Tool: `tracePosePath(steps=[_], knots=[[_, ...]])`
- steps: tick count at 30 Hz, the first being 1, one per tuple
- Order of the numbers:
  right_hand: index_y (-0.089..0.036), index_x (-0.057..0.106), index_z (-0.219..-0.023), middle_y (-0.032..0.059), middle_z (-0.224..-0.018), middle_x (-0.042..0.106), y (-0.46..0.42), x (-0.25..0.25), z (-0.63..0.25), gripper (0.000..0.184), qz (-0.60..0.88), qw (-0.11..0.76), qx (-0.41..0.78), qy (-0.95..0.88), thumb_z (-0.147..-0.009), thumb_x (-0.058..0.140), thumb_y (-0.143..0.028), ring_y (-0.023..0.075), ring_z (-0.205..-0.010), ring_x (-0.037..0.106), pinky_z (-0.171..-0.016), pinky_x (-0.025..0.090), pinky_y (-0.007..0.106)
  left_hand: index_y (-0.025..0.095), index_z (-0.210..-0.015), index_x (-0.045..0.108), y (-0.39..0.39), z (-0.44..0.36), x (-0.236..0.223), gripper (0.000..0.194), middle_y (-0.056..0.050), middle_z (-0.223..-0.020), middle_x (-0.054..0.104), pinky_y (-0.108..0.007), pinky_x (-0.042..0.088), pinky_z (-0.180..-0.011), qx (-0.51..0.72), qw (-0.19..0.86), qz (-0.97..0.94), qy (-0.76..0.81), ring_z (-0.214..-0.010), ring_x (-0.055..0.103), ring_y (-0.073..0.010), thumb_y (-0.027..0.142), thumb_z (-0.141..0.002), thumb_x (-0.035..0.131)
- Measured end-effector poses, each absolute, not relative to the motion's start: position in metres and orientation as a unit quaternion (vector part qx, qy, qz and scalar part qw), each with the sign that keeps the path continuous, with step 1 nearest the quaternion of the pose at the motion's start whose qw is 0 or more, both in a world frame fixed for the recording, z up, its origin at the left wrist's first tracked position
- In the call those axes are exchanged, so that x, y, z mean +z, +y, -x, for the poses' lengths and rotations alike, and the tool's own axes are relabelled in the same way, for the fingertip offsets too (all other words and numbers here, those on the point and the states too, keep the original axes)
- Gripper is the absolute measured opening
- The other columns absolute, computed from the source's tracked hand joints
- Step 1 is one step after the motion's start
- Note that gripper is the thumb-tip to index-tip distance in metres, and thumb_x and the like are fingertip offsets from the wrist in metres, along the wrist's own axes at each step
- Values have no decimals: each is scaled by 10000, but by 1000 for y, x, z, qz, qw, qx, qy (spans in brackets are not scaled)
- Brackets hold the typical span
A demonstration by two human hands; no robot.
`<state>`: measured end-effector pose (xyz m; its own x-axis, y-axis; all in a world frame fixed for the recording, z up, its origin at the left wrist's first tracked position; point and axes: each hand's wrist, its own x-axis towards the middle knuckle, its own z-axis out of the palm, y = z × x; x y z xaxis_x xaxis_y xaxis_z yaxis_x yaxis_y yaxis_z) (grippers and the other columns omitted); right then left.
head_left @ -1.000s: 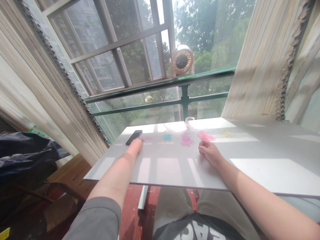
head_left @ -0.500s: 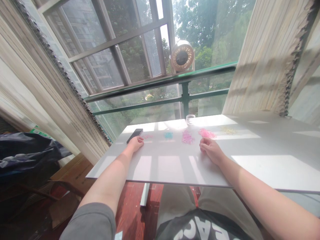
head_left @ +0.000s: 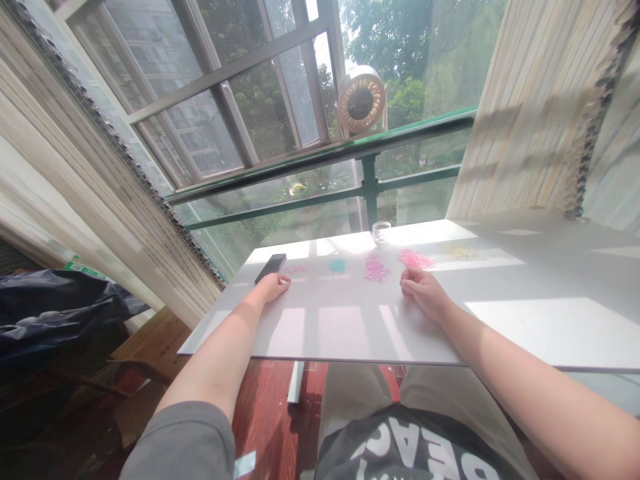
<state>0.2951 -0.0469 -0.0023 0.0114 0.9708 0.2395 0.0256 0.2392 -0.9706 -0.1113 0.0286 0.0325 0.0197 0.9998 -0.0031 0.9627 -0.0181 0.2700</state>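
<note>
My left hand (head_left: 273, 287) rests on the white table (head_left: 350, 327) with its fingers curled, just short of a black phone (head_left: 271, 267). My right hand (head_left: 419, 291) lies on the table in a loose fist, close to a pink pile of small loops (head_left: 414, 259). Further small piles lie in a row: magenta (head_left: 376, 268), teal (head_left: 337, 265), faint pink (head_left: 296, 269) and yellow (head_left: 457, 251). A small clear glass cup (head_left: 381, 231) stands behind them at the far edge. Whether either hand holds anything is hidden.
A window with a green rail (head_left: 320, 157) runs behind the table, with a round fan (head_left: 361, 101) on the sill. Curtains (head_left: 530, 107) hang at both sides. A dark bag (head_left: 55, 310) and a cardboard box (head_left: 150, 340) sit at the left on the floor.
My left hand has drawn back slightly from the phone. The view has tilted a little; the right hand stays in place.
</note>
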Motion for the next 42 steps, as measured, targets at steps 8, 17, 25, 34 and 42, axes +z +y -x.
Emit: tracePosePath(steps=[8,17,25,34,42], knots=[[-204,416,-589,-56,-436,445,-49,0,-294,111,444,557,427,-557,-616,524,-191,91,-418,398,-442,275,238,208,-1040,631,30,114,30,330,-7,-808,663,-209,430,-579,101,88,-710,691,-656,598,-131,298,-723,613],[-203,423,-594,-59,-438,443,-46,-3,-295,103,443,558,428,-556,-614,521,-178,93,-421,397,-450,285,242,218,-977,680,24,108,43,278,-11,-791,676,-222,432,-602,50,75,-733,674,-663,604,-145,305,-734,577],[-200,423,-587,-58,-429,442,-48,-1,-295,100,448,560,426,-552,-606,517,-173,90,-410,405,-441,282,237,236,-976,703,24,101,61,329,-16,-793,689,-230,439,-672,-20,58,-767,639,-697,610,-171,202,-663,605],[-197,424,-599,-72,-437,439,-50,2,-294,85,455,552,424,-556,-616,504,-172,80,-413,408,-447,282,226,230,-951,694,17,98,56,287,-20,-759,673,-260,419,-703,2,49,-791,610,-722,586,-188,217,-704,548],[-196,425,-600,-74,-437,443,-48,0,-295,85,453,553,424,-556,-620,505,-175,77,-410,413,-454,283,226,184,-1084,683,13,106,55,448,-6,-681,637,-248,417,-622,45,152,-751,641,-586,552,-152,301,-657,612]])
